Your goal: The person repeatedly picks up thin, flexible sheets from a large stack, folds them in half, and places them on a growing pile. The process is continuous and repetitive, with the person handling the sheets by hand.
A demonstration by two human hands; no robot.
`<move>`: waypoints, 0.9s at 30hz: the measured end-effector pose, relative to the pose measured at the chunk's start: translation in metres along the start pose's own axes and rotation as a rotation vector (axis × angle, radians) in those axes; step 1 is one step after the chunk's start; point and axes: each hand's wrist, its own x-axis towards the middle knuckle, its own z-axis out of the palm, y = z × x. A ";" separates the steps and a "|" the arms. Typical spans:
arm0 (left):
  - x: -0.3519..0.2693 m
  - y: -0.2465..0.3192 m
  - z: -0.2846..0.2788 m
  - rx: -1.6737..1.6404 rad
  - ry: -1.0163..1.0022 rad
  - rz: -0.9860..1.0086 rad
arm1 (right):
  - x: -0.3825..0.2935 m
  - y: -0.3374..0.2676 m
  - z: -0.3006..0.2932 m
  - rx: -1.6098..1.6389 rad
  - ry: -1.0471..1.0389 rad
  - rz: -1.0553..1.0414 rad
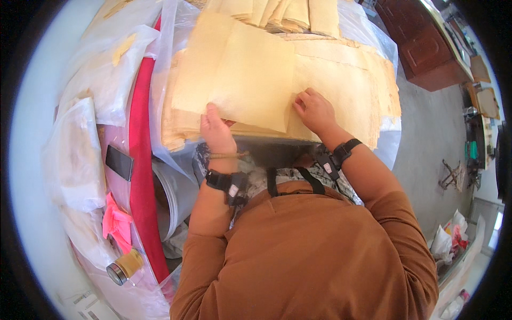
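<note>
A thin pale-yellow sheet [250,76] with a fold line lies at a slant over a stack of similar sheets [340,80] before me. My left hand [216,124] grips its near edge, thumb on top and the other fingers underneath. That near edge is raised a little off the stack. Close to the sheet's right edge, my right hand [316,110] rests over the stack with curled fingers. Whether its fingertips pinch anything is hidden. Each wrist wears a black strap with a small device.
Folded yellow sheets [296,14] lie at the far side on clear plastic. Left stands a pink-topped surface with a red edge [142,160], a phone [119,163], a pink cloth [117,224] and a lidded jar [125,267]. Below is a white bucket [172,200]. A brown cabinet [424,48] stands right.
</note>
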 end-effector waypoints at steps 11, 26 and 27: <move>-0.036 0.057 0.046 0.476 -0.291 0.534 | -0.003 0.010 0.008 -0.017 0.045 -0.091; 0.035 -0.003 -0.065 0.085 0.235 -0.210 | 0.036 -0.029 0.011 0.765 -0.281 0.488; 0.039 -0.009 -0.071 0.104 0.199 -0.200 | 0.042 -0.035 0.012 0.826 -0.422 0.581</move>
